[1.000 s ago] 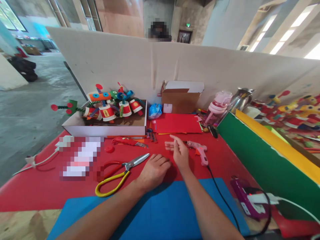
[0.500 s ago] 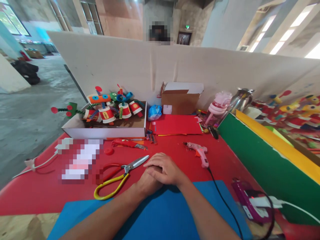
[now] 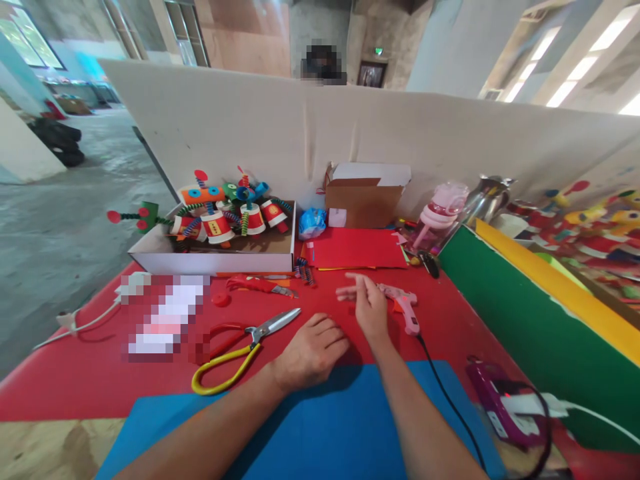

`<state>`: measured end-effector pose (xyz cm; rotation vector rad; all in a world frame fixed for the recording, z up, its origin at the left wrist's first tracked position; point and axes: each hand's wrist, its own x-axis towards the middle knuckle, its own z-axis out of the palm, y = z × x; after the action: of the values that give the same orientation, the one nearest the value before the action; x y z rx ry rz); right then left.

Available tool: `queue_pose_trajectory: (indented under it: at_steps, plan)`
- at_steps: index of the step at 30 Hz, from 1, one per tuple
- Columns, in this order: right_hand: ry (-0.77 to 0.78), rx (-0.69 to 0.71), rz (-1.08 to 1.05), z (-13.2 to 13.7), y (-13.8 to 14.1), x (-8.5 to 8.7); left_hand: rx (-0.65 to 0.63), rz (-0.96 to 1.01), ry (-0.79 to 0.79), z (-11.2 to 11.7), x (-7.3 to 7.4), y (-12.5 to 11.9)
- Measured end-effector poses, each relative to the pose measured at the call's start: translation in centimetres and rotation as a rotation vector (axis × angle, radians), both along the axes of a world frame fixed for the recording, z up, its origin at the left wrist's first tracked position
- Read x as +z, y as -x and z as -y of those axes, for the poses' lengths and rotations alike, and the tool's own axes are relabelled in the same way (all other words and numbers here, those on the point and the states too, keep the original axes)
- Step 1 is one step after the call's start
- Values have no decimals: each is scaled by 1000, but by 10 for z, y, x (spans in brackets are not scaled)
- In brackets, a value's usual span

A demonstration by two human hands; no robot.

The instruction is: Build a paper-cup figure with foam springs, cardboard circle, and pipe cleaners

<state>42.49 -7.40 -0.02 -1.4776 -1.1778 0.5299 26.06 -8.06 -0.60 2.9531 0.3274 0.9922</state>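
My left hand (image 3: 315, 348) rests over the front of the red tabletop by the blue sheet (image 3: 320, 440), its fingers curled in and holding nothing that shows. My right hand (image 3: 369, 305) is raised to its right, fingers stretched out, with nothing in it. Just beyond the right hand lies a pink hot glue gun (image 3: 407, 313), its nozzle partly hidden by that hand. Scissors (image 3: 250, 347) with one red and one yellow handle lie left of my left hand, blades toward the upper right. Behind them lies a red utility knife (image 3: 260, 285).
At the back left a white box (image 3: 215, 263) holds several paper-cup figures (image 3: 217, 228). Red paper sheets (image 3: 355, 250) lie before a brown carton (image 3: 367, 203). A pink bottle (image 3: 443, 210), a green panel (image 3: 530, 320) and a purple power strip (image 3: 505, 400) are on the right.
My hands were clasped together and are now apart. The right hand has lifted off the left and moved forward and right toward the glue gun, its fingers straightening.
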Motion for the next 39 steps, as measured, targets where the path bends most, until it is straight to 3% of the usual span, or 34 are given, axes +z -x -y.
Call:
queue_pose_trajectory:
  at_steps: [5, 8, 10, 14, 19, 24, 29, 39]
  plan:
    - [-50, -36, -8, 0, 2, -3, 61, -119, -13, 8, 4, -4]
    - [-12, 10, 38, 0, 11, -8, 93, -225, -45, 5, 24, -2]
    - [24, 74, 23, 0, 18, -12, 111, -254, -41, -12, 42, -1]
    - [65, 126, 21, 1, 26, -16, 253, -248, 63, -83, 72, -3]
    - [75, 98, 5, 4, 25, -13, 449, -206, 150, -185, 90, -26]
    - [32, 113, 61, 7, 25, -9, 619, -113, 213, -246, 102, -60]
    - [27, 109, 107, 7, 27, -10, 612, -68, 155, -267, 102, -90]
    - [75, 125, 135, 6, 28, -12, 665, -156, 96, -270, 101, -123]
